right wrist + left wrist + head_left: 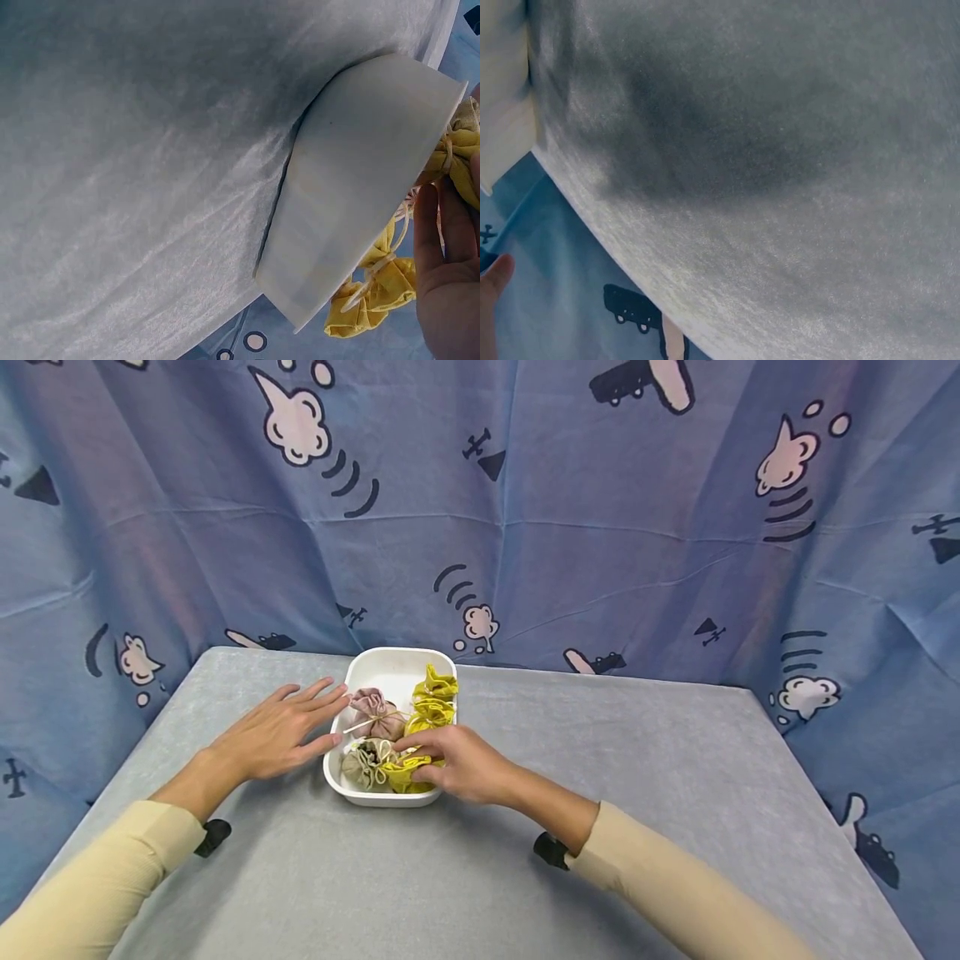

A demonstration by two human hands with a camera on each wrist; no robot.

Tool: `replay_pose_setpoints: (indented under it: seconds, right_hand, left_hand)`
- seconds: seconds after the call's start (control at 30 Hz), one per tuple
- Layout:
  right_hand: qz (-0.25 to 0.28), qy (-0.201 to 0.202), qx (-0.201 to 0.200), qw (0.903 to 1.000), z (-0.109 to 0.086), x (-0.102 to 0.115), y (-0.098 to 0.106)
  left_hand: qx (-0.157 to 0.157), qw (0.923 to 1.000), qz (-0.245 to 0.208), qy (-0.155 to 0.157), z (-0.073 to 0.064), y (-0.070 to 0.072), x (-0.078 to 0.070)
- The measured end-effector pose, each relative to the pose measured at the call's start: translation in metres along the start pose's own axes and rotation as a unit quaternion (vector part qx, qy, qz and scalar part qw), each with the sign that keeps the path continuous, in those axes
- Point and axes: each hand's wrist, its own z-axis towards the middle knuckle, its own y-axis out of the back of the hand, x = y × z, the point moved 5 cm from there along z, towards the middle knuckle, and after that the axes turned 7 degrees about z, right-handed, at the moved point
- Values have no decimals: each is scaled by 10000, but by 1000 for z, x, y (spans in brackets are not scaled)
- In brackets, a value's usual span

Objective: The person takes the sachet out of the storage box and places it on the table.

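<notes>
- Right hand [465, 764], centre of the head view: thumb and fingers pinch a yellow cloth drawstring pouch [403, 777].
- That pouch sits in the lower right of a white, rounded rectangular tray [382, 800].
- Left hand [281, 731], left of centre: fingers extended, grasping nothing, beside the tray's left rim.
- Step in hand: seemingly handling this pouch within the tray; the next move calls for controlled fingers, sparing its neighbours.
- Its long axis seems to run roughly sideways; fingers cover too much to tell where its mouth points.
</notes>
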Motion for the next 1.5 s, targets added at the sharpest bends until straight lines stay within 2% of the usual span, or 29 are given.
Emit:
replay_pose_setpoints:
  seconds: [0.23, 0.73, 0.97, 1.13, 1.33, 1.5]
  right_hand:
    - [16, -103, -157, 9998, 0, 2, 11]
    - [116, 228, -526, 9983, -3, 28, 44]
    - [104, 339, -750, 9966, -12, 44, 71]
    - [-155, 377, -944, 9947, -23, 51, 97]
    - [-454, 160, -1249, 9910, -38, 42, 122]
    - [-364, -197, -1498, 9879, -50, 22, 138]
  left_hand:
    - [-42, 10000, -11, -31, 0, 0, -1]
    - [-37, 10000, 18, -46, -1, 1, -3]
    - [-54, 9999, 46, -76, -1, 1, -3]
    - [-38, 9999, 86, -44, -1, 1, -3]
    - [-32, 10000, 82, -31, -1, 1, -3]
    - [-26, 9999, 92, -54, 0, 1, -4]
